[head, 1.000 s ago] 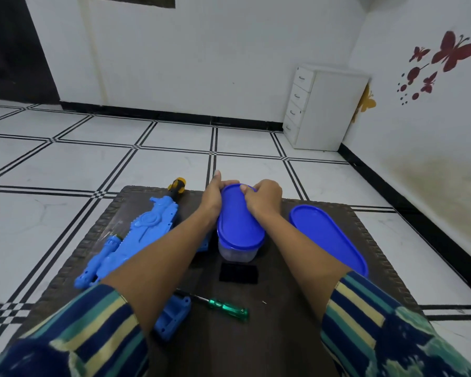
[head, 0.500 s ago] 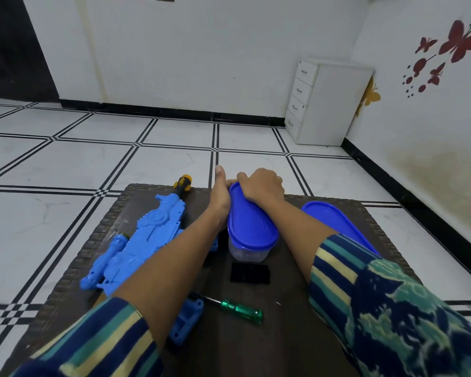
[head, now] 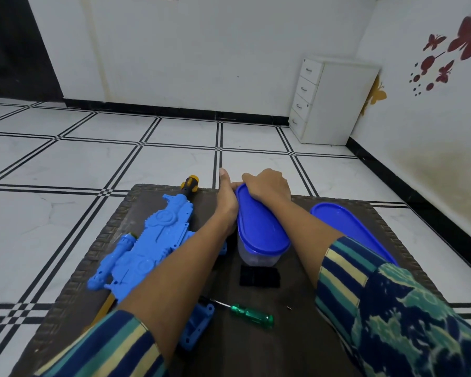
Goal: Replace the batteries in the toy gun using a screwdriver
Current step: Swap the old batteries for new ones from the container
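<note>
On the mat (head: 297, 338), left hand (head: 226, 198) and right hand (head: 267, 185) on lidded container (head: 259, 228)

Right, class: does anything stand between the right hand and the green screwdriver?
Yes. The right hand grips the far end of the blue-lidded container, which sits between it and the green screwdriver. A flat black piece also lies on the table between container and screwdriver. Both are low, so lifting over them should probably work.

White drawers (head: 335, 100) stand on tiled floor (head: 65, 164).
</note>
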The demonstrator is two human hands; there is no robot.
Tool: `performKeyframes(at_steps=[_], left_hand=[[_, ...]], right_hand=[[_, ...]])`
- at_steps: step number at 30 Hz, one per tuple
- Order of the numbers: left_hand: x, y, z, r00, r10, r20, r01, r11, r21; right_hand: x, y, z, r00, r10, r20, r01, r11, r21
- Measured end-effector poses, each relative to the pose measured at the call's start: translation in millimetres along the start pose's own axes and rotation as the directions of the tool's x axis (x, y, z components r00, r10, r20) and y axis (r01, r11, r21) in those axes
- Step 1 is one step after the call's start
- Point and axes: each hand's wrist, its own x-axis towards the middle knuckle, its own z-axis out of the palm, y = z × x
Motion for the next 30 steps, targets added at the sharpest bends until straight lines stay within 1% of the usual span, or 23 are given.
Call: performKeyframes(at_steps=[2,4,7,10,11,12,13,14,17,18,19,20,21,22,23,24,25,26,27,28,29,30], left_hand=[[2.9,-2.6,-1.0,1.000,0.015,-0.008,-0.015,1.000,0.002],[7.3,-4.1,-1.8,1.000,0.020,-0.023,-0.020,1.000,0.001],[12.6,-4.3,-2.8,1.000,0.002,-0.006,-0.002,1.000,-0.005],[10.2,-4.7,-2.0,0.999,-0.016,0.050,0.015,1.000,0.014],[9.4,-3.4,-1.0,0.999,0.006,0.049,-0.011,0.996,0.085],[10.6,-1.4,-1.0,0.999,0.042,0.027,-0.047,0.976,0.214],[10.5,0.7,0.0,0.996,0.085,-0.008,-0.077,0.932,0.353],[10.2,1.6,1.7,0.991,0.126,-0.034,-0.097,0.887,0.451],[5.8,5.6,0.7,0.990,0.139,-0.019,-0.106,0.830,0.547],[1.8,7.7,0.2,0.988,0.153,0.008,-0.126,0.783,0.610],[-7.7,10.1,1.3,0.984,0.173,0.041,-0.153,0.703,0.695],[-14.6,12.1,2.5,0.971,0.228,0.069,-0.200,0.623,0.756],[-28.0,15.7,6.0,0.947,0.311,0.084,-0.254,0.560,0.789],[-42.3,19.1,9.7,0.910,0.407,0.081,-0.308,0.531,0.789],[-64.2,22.2,15.4,0.869,0.489,0.069,-0.357,0.524,0.774],[-86.5,24.1,21.0,0.831,0.552,0.065,-0.412,0.534,0.738],[-113.3,22.9,26.4,0.812,0.578,0.083,-0.469,0.561,0.682],[-139.9,20.3,31.1,0.800,0.582,0.145,-0.533,0.581,0.615],[-168.5,16.4,34.7,0.774,0.578,0.259,-0.607,0.561,0.563],[-192.3,10.8,36.2,0.714,0.562,0.418,-0.694,0.489,0.528],[-212.6,3.6,37.4,0.628,0.519,0.580,-0.777,0.367,0.512],[-224.1,-7.1,36.7,0.530,0.476,0.701,-0.845,0.226,0.485]], right_hand=[[1.4,0.3,-2.5,1.000,0.016,0.013,-0.016,0.999,0.030],[0.8,-1.0,-5.0,0.999,0.033,-0.013,-0.032,0.995,0.093],[-1.2,-2.9,-10.9,0.995,0.070,-0.065,-0.053,0.970,0.238],[-6.7,-6.8,-26.7,0.987,0.089,-0.134,-0.030,0.920,0.392],[-8.3,-8.7,-34.0,0.984,0.092,-0.150,-0.015,0.895,0.446],[-10.7,-11.0,-42.6,0.984,0.091,-0.155,0.000,0.863,0.505],[-13.8,-12.5,-53.3,0.985,0.086,-0.150,0.014,0.825,0.565],[-18.6,-12.8,-66.9,0.988,0.071,-0.139,0.031,0.783,0.621],[-37.8,-7.0,-110.8,0.992,0.010,-0.125,0.086,0.667,0.740],[-44.9,-2.6,-124.7,0.990,0.000,-0.141,0.109,0.636,0.764],[-54.7,3.4,-138.5,0.986,-0.013,-0.164,0.138,0.613,0.778],[-63.6,10.5,-149.4,0.981,-0.026,-0.192,0.170,0.593,0.787],[-74.6,18.5,-159.1,0.973,-0.031,-0.230,0.206,0.572,0.794],[-85.8,25.6,-166.0,0.961,-0.035,-0.275,0.249,0.543,0.802],[-98.8,33.7,-171.4,0.947,-0.033,-0.319,0.289,0.518,0.805],[-109.8,41.2,-173.8,0.933,-0.026,-0.359,0.324,0.492,0.808],[-123.7,49.1,-176.3,0.923,-0.011,-0.386,0.346,0.465,0.815],[-134.7,56.7,-176.4,0.915,0.009,-0.404,0.361,0.431,0.827],[-147.1,64.2,-177.7,0.908,0.040,-0.418,0.371,0.390,0.843],[-155.6,71.2,-177.1,0.899,0.073,-0.431,0.382,0.349,0.856],[-165.4,78.5,-178.2,0.890,0.108,-0.442,0.393,0.308,0.867],[-173.7,86.0,-179.2,0.884,0.142,-0.445,0.401,0.260,0.878]])
